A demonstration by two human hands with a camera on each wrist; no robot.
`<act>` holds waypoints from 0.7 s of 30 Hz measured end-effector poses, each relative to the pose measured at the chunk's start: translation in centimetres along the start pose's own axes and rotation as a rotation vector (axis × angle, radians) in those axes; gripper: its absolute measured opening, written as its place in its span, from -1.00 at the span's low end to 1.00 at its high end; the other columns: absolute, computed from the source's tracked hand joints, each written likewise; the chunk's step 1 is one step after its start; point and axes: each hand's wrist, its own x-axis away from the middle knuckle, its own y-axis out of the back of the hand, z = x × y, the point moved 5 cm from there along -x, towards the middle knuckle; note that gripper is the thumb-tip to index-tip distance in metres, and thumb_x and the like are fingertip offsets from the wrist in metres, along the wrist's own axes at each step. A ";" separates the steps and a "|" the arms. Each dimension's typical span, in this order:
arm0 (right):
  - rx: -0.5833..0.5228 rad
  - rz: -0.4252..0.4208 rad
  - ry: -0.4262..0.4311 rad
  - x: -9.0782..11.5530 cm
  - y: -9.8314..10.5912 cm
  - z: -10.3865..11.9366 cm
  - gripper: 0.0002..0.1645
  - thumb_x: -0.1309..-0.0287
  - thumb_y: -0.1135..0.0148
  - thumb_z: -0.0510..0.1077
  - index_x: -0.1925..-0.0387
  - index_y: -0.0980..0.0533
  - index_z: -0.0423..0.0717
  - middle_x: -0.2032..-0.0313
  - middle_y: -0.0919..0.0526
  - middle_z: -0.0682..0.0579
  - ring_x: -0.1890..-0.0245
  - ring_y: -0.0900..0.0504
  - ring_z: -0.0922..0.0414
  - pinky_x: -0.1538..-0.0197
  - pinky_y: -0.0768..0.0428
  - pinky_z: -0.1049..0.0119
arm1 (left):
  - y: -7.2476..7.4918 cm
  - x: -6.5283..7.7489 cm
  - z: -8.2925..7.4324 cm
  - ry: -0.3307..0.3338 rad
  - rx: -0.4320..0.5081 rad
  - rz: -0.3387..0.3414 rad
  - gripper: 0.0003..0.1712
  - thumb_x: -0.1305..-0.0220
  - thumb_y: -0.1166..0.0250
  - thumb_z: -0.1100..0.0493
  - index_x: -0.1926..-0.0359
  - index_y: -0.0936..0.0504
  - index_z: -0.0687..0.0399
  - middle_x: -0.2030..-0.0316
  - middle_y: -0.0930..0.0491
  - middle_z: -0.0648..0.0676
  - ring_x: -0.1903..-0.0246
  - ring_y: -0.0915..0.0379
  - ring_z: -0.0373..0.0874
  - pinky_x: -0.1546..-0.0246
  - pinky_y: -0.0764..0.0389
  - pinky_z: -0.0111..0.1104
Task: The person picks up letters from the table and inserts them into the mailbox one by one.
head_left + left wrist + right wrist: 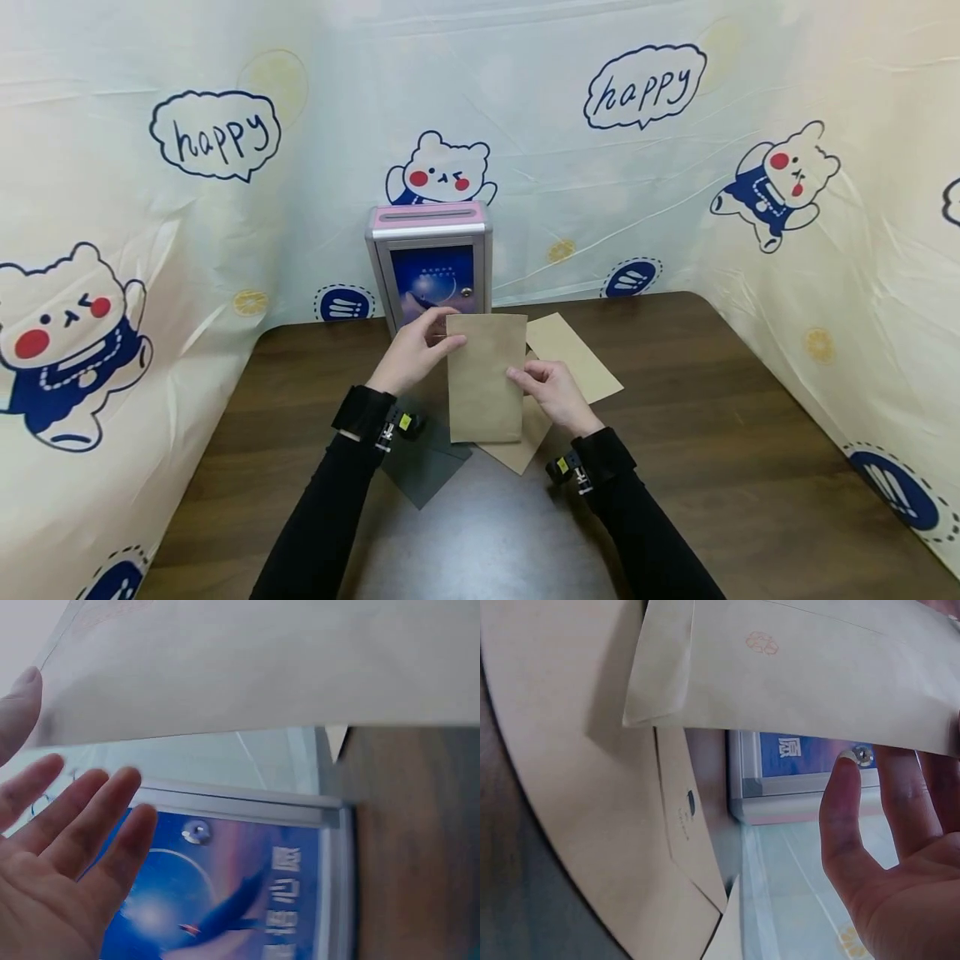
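A tan paper envelope [486, 383] is held up over the table, tall side upright. My right hand [553, 392] pinches its right edge, thumb on the near face and fingers behind; the right wrist view shows a small red recycling mark on the paper. At the upper left corner my left hand [420, 350] has its thumb against the edge, its other fingers [124, 795] spread apart and clear of the paper in the left wrist view. Behind stands a silver box [378, 275] with a pink slotted top, a blue picture front and a lock [467, 292].
Beneath the raised envelope lie a dark green envelope [423, 467] and a tan envelope [534, 429]. A paler envelope [577, 358] lies to the right. The brown wooden table [720, 433] is bounded by a printed curtain [540, 167] at the back and sides.
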 end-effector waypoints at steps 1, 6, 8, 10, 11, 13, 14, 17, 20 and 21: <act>-0.004 -0.010 -0.001 0.0 0.1 0.1 -0.63 -0.41 -0.26 -0.13 0.50 -0.58 -0.27 0.52 -0.64 0.06 0.34 -0.57 0.28 0.08 -0.67 0.35 | -0.1 0.3 0.5 0.018 0.019 0.006 -0.39 -0.44 -0.29 -0.10 -0.39 -0.45 0.00 -0.22 -0.61 0.18 -0.16 -0.62 0.12 -0.18 -0.65 -0.01; 0.012 -0.029 0.005 -0.2 0.2 0.5 -0.55 -0.41 -0.26 -0.11 0.52 -0.52 -0.38 0.59 -0.51 0.03 0.39 -0.50 0.20 0.07 -0.66 0.28 | -0.9 1.4 2.3 0.078 0.115 0.029 -0.48 -0.45 -0.29 -0.06 -0.31 -0.55 0.06 -0.17 -0.66 0.17 -0.15 -0.63 0.07 -0.20 -0.64 -0.03; 0.009 -0.032 -0.002 -0.4 0.2 0.5 -0.57 -0.42 -0.26 -0.10 0.45 -0.56 -0.40 0.58 -0.54 0.10 0.37 -0.51 0.22 0.07 -0.65 0.29 | -1.3 1.7 2.7 0.090 0.131 0.037 -0.51 -0.44 -0.30 -0.04 -0.26 -0.60 0.09 -0.15 -0.68 0.17 -0.14 -0.65 0.05 -0.20 -0.64 -0.04; -0.001 -0.036 -0.007 -0.4 0.3 0.7 -0.60 -0.43 -0.25 -0.10 0.38 -0.60 -0.41 0.55 -0.58 0.13 0.35 -0.54 0.25 0.07 -0.64 0.32 | -1.7 1.9 2.8 0.096 0.130 0.045 -0.55 -0.43 -0.31 -0.02 -0.21 -0.64 0.11 -0.11 -0.71 0.17 -0.10 -0.67 0.03 -0.18 -0.65 -0.05; -0.008 -0.037 -0.009 -0.5 0.3 0.7 -0.61 -0.43 -0.24 -0.10 0.34 -0.62 -0.41 0.54 -0.60 0.16 0.34 -0.55 0.27 0.07 -0.63 0.34 | -1.9 2.1 2.9 0.098 0.129 0.050 -0.57 -0.43 -0.32 -0.02 -0.18 -0.66 0.12 -0.08 -0.73 0.17 -0.06 -0.68 0.01 -0.16 -0.66 -0.07; -0.025 -0.038 -0.018 -0.6 0.3 0.8 -0.62 -0.44 -0.24 -0.09 0.26 -0.65 -0.41 0.50 -0.65 0.20 0.31 -0.59 0.31 0.07 -0.63 0.38 | -2.1 2.3 2.9 0.102 0.120 0.052 -0.61 -0.41 -0.33 -0.01 -0.12 -0.70 0.11 -0.02 -0.75 0.16 0.01 -0.68 -0.04 -0.11 -0.67 -0.10; -0.031 -0.038 -0.021 -0.6 0.4 0.9 -0.62 -0.44 -0.24 -0.09 0.25 -0.65 -0.41 0.49 -0.66 0.20 0.30 -0.60 0.32 0.07 -0.64 0.39 | -2.1 2.3 2.9 0.098 0.112 0.052 -0.63 -0.41 -0.33 -0.01 -0.09 -0.72 0.11 0.00 -0.76 0.15 0.04 -0.67 -0.07 -0.07 -0.68 -0.14; -0.049 -0.036 -0.029 -0.9 0.5 1.1 -0.62 -0.44 -0.24 -0.08 0.15 -0.67 -0.41 0.43 -0.74 0.21 0.28 -0.65 0.34 0.06 -0.66 0.40 | -1.9 2.5 2.9 0.094 0.088 0.038 -0.67 -0.40 -0.35 0.00 -0.04 -0.75 0.10 0.05 -0.77 0.13 0.12 -0.65 -0.12 0.01 -0.67 -0.23; -0.062 -0.030 -0.025 -1.2 0.6 1.4 -0.61 -0.44 -0.23 -0.09 0.08 -0.67 -0.41 0.36 -0.79 0.15 0.26 -0.68 0.36 0.06 -0.68 0.41 | -1.7 2.4 2.7 0.080 0.072 0.022 -0.70 -0.39 -0.36 0.01 0.00 -0.77 0.09 0.09 -0.78 0.12 0.17 -0.63 -0.14 0.07 -0.65 -0.29; -0.064 -0.027 -0.021 -1.4 0.6 1.5 -0.61 -0.44 -0.23 -0.09 0.06 -0.66 -0.41 0.33 -0.81 0.12 0.26 -0.68 0.36 0.06 -0.68 0.41 | -1.7 2.3 2.6 0.078 0.073 0.017 -0.70 -0.38 -0.36 0.02 0.01 -0.77 0.08 0.10 -0.78 0.12 0.18 -0.63 -0.14 0.08 -0.64 -0.30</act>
